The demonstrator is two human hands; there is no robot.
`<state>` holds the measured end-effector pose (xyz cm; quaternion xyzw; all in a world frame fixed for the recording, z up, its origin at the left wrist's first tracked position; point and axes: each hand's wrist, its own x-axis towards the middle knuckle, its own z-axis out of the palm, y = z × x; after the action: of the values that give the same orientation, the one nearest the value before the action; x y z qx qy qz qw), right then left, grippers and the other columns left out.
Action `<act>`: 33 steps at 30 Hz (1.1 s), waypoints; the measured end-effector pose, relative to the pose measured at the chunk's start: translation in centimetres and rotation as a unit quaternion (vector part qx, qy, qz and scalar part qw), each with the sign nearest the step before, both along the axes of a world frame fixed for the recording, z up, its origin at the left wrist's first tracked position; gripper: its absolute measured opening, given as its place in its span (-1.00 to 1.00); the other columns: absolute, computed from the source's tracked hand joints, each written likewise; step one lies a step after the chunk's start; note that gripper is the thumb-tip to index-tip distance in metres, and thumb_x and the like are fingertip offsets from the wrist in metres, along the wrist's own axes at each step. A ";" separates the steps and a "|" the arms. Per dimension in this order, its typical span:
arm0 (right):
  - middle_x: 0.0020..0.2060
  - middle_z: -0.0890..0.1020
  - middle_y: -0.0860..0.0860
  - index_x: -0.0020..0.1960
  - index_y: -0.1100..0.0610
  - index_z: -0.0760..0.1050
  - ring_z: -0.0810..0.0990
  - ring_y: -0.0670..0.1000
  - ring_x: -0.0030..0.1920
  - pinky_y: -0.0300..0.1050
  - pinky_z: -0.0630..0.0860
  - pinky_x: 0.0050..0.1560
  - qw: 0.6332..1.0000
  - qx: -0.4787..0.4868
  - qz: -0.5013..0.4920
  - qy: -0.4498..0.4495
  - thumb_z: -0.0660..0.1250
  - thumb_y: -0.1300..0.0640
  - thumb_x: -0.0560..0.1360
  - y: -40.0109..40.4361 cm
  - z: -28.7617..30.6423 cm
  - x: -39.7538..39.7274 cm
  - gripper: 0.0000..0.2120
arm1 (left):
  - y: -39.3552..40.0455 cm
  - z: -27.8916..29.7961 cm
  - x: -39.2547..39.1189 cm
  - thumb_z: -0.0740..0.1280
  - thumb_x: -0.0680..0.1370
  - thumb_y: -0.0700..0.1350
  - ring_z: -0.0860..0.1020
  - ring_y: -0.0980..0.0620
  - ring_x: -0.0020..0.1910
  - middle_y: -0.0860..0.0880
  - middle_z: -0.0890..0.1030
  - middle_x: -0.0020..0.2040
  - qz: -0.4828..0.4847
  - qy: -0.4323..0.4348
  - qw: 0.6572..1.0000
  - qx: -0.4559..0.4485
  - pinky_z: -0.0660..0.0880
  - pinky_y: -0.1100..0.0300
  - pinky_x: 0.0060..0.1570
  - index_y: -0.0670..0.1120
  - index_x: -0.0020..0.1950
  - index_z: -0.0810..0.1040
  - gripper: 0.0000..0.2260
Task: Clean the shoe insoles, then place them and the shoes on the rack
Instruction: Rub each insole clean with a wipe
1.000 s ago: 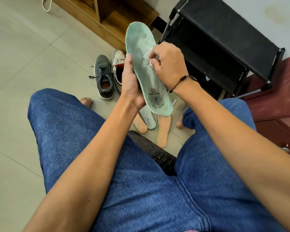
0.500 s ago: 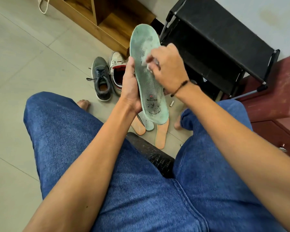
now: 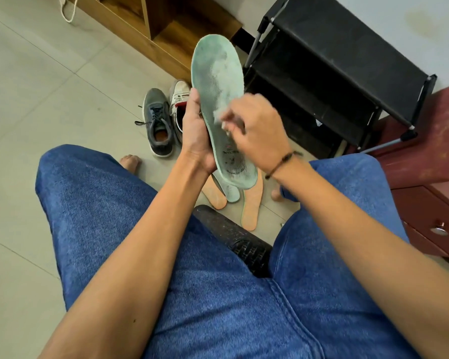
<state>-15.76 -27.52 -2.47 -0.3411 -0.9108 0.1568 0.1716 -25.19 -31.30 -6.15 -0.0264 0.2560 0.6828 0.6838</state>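
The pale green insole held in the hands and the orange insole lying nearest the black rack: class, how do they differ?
The pale green insole is held up off the floor by the left hand while the right hand rubs it; the orange insole lies flat on the tiled floor, untouched. The green one shows grey wear patches; the orange looks plain. Both are foot-shaped.

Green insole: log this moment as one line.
step: wiping | left hand: grips green insole upright | right hand: pinches white wipe on it | floor: three insoles, two shoes | rack: no shoes seen
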 end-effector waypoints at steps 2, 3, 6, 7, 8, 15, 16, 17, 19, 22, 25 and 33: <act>-0.13 0.56 0.13 -0.12 0.21 0.55 0.51 0.12 -0.09 -0.05 0.43 -0.09 0.998 0.001 -0.058 -0.005 0.31 0.22 0.41 2.6 0.3 -1.0 -0.92 | -0.1 0.3 0.5 -0.06 0.63 0.19 0.57 -0.06 -0.02 -0.14 0.62 -0.03 -0.009 0.002 1.000 0.017 0.50 0.07 0.08 -0.16 0.17 0.50 -0.48; -0.08 0.55 0.13 -0.09 0.20 0.55 0.52 0.11 -0.06 -0.09 0.42 -0.07 0.996 -0.005 -0.086 -0.007 0.30 0.21 0.43 3.6 0.4 -1.4 -0.90 | -0.1 0.4 0.6 -0.05 0.63 0.17 0.57 -0.06 -0.01 -0.13 0.63 -0.02 -0.010 0.003 1.000 0.023 0.49 0.06 0.10 -0.16 0.16 0.51 -0.49; 0.00 0.52 0.11 -0.03 0.17 0.57 0.52 0.09 0.01 -0.16 0.39 -0.06 0.991 -0.019 -0.131 -0.014 0.30 0.21 0.45 4.9 0.2 -2.2 -0.87 | -0.1 0.4 0.3 0.02 0.63 0.09 0.54 -0.07 0.00 -0.14 0.59 0.02 0.002 0.001 0.999 0.035 0.44 0.02 0.15 -0.18 0.14 0.53 -0.57; 0.00 0.53 0.12 -0.03 0.17 0.58 0.51 0.09 0.02 -0.16 0.38 -0.04 0.991 -0.023 -0.132 -0.013 0.30 0.21 0.45 4.8 0.1 -2.1 -0.87 | -0.1 0.4 0.2 0.04 0.62 0.05 0.54 -0.08 -0.02 -0.14 0.59 0.00 0.005 -0.007 0.999 0.041 0.45 0.02 0.14 -0.19 0.11 0.55 -0.59; -0.01 0.54 0.13 -0.04 0.18 0.59 0.51 0.10 0.02 -0.16 0.39 -0.02 0.991 -0.028 -0.127 -0.008 0.32 0.21 0.44 4.4 0.0 -2.0 -0.87 | -0.1 0.3 0.0 0.06 0.60 0.03 0.55 -0.08 -0.06 -0.15 0.61 -0.05 0.010 -0.014 0.999 0.050 0.47 0.04 0.09 -0.21 0.05 0.57 -0.60; -0.20 0.62 0.11 -0.19 0.22 0.62 0.57 0.13 -0.09 0.03 0.48 0.09 0.996 -0.076 0.003 0.054 0.37 0.22 0.33 1.6 -0.3 -0.1 -0.90 | -0.4 -0.3 -2.0 0.08 0.22 -0.21 0.57 -0.20 -0.10 -0.24 0.60 -0.14 0.025 -0.091 0.989 0.112 0.52 -0.02 0.03 -0.29 -0.08 0.58 -0.60; -0.19 0.63 0.10 -0.19 0.22 0.62 0.58 0.12 -0.07 0.07 0.48 0.14 0.994 -0.084 0.014 0.061 0.37 0.22 0.33 1.6 -0.3 0.1 -0.90 | -0.4 -0.3 -2.2 0.06 0.24 -0.21 0.58 -0.19 -0.07 -0.23 0.62 -0.14 0.015 -0.083 0.989 0.125 0.49 -0.03 0.09 -0.29 -0.11 0.61 -0.59; -0.18 0.64 0.10 -0.18 0.22 0.63 0.58 0.10 -0.06 0.02 0.46 0.19 0.994 -0.088 0.024 0.064 0.38 0.23 0.33 1.7 -0.2 0.3 -0.90 | -0.5 -0.2 -2.3 0.05 0.30 -0.19 0.58 -0.17 -0.04 -0.22 0.63 -0.13 0.003 -0.066 0.987 0.144 0.44 -0.04 0.15 -0.28 -0.10 0.62 -0.60; -0.17 0.64 0.08 -0.16 0.21 0.63 0.57 0.01 -0.06 -0.22 0.39 0.24 0.992 -0.100 0.047 0.062 0.40 0.25 0.33 1.9 0.1 0.7 -0.91 | -0.7 0.1 -2.3 0.17 0.41 -0.04 0.54 -0.18 0.01 -0.23 0.62 -0.09 -0.011 -0.045 0.989 0.144 0.35 -0.09 0.23 -0.26 0.03 0.55 -0.63; -0.18 0.65 0.08 -0.15 0.24 0.64 0.54 -0.07 -0.11 -0.32 0.34 0.20 0.988 -0.117 0.090 0.048 0.40 0.28 0.34 1.7 0.5 1.0 -0.90 | -0.6 0.5 -2.0 0.20 0.43 0.17 0.59 -0.15 -0.12 -0.22 0.60 -0.17 0.003 -0.023 0.998 0.059 0.54 -0.08 0.00 -0.22 0.08 0.46 -0.52; -0.21 0.63 0.09 -0.15 0.23 0.64 0.53 -0.05 -0.13 -0.18 0.46 0.06 0.985 -0.121 0.118 0.036 0.40 0.26 0.34 0.8 0.6 1.0 -0.90 | -0.6 0.6 -1.5 0.13 0.51 0.20 0.56 -0.15 -0.11 -0.24 0.55 -0.11 0.015 -0.034 0.999 0.019 0.55 -0.07 -0.01 -0.22 0.08 0.44 -0.52; -0.27 0.58 0.15 -0.22 0.23 0.57 0.53 0.16 -0.19 -0.18 0.32 -0.12 1.000 0.007 0.017 0.007 0.36 0.25 0.33 3.6 -0.1 -1.0 -0.94 | -0.7 0.9 -0.4 0.05 0.56 0.15 0.55 -0.08 -0.07 -0.16 0.56 -0.07 0.032 -0.042 0.999 0.014 0.49 0.03 0.07 -0.19 0.09 0.48 -0.56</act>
<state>-16.74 -23.95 -2.61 -0.3233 -0.9163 0.1556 0.1780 -25.63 -31.97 -5.25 -0.0533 0.2167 0.7059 0.6722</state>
